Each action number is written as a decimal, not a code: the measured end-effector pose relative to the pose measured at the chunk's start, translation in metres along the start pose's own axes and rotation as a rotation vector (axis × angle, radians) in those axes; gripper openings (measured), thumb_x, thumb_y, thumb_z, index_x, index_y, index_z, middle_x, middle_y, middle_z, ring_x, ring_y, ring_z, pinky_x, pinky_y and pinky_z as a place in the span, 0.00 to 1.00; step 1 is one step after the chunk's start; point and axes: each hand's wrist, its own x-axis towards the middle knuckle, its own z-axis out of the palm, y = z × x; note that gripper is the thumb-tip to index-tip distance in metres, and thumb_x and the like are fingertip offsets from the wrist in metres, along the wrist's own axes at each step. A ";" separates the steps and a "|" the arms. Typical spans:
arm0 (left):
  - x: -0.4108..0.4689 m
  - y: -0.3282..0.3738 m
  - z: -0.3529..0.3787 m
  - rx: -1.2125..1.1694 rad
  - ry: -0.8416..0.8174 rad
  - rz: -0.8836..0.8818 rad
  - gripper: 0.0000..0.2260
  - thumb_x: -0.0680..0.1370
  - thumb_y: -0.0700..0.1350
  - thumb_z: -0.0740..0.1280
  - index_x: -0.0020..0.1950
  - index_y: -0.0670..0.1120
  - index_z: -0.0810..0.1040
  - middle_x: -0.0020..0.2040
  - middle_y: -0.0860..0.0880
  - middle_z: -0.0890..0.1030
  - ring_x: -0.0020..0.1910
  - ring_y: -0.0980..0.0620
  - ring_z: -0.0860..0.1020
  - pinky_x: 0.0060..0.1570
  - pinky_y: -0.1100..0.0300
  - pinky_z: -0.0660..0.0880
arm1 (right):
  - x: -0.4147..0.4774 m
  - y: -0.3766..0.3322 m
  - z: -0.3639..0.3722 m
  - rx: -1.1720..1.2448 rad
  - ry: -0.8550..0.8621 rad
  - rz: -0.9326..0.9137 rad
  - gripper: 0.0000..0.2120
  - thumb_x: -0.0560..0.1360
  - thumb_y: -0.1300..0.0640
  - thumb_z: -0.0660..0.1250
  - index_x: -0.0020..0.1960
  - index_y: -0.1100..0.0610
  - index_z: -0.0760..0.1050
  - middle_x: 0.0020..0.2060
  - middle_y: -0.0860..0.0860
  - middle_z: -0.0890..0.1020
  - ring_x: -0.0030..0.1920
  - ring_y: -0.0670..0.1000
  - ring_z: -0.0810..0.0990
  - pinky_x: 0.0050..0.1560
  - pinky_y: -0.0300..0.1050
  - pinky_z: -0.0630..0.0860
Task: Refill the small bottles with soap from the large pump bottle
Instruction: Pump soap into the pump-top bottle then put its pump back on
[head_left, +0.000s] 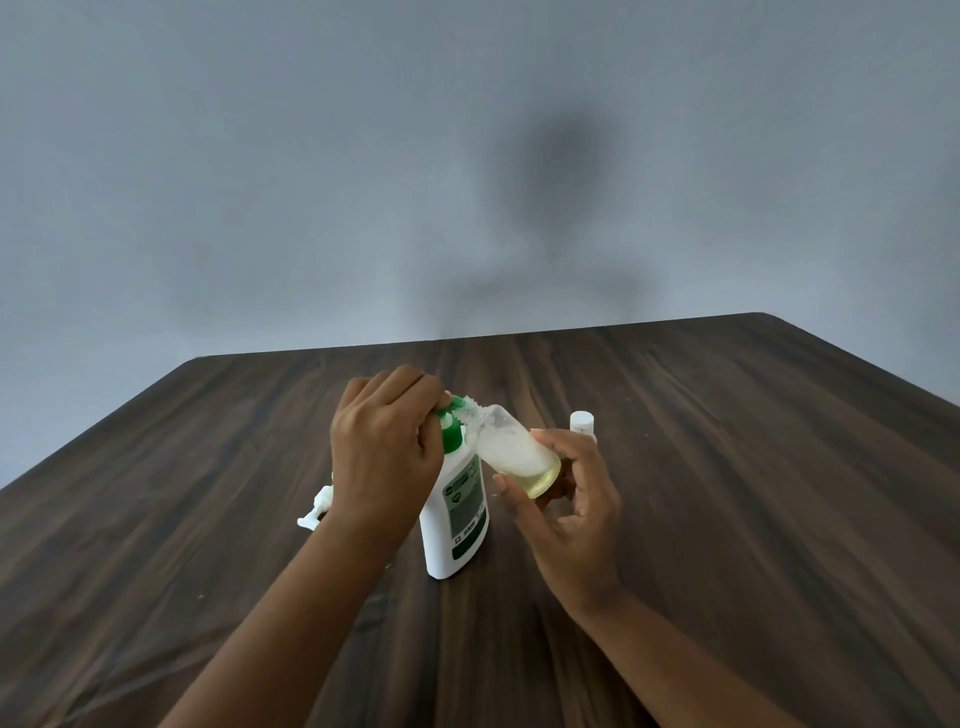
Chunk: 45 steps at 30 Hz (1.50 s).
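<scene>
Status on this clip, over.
Left hand grips large pump bottle at its head. Right hand holds small bottle tilted to nozzle, part filled. Behind, capped bottle, clear.

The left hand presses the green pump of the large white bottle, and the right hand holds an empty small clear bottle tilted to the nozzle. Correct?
Not empty: the head view shows pale yellow liquid and white foam in the small clear plastic bottle. The rest is right: left hand on the green pump of the large white bottle, right hand tilting the small bottle to its nozzle.
</scene>
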 end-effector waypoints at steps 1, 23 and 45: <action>0.000 0.001 0.000 0.002 -0.003 0.002 0.11 0.72 0.36 0.57 0.35 0.42 0.78 0.36 0.49 0.80 0.33 0.50 0.77 0.39 0.60 0.68 | 0.000 0.000 0.000 0.003 0.001 0.003 0.18 0.73 0.50 0.72 0.59 0.54 0.71 0.53 0.46 0.77 0.53 0.50 0.80 0.44 0.35 0.80; -0.005 0.002 0.002 -0.039 0.012 -0.018 0.10 0.70 0.32 0.59 0.36 0.40 0.78 0.35 0.48 0.78 0.33 0.50 0.74 0.35 0.58 0.69 | 0.002 -0.007 -0.002 0.054 0.021 0.007 0.18 0.74 0.55 0.70 0.61 0.53 0.70 0.54 0.46 0.75 0.53 0.49 0.79 0.43 0.33 0.78; -0.016 0.007 0.004 -0.063 0.015 -0.074 0.12 0.70 0.36 0.55 0.40 0.40 0.78 0.40 0.48 0.79 0.38 0.50 0.75 0.37 0.58 0.69 | 0.002 -0.001 0.000 0.028 -0.003 0.004 0.17 0.74 0.50 0.72 0.58 0.55 0.71 0.51 0.46 0.76 0.49 0.50 0.79 0.42 0.38 0.79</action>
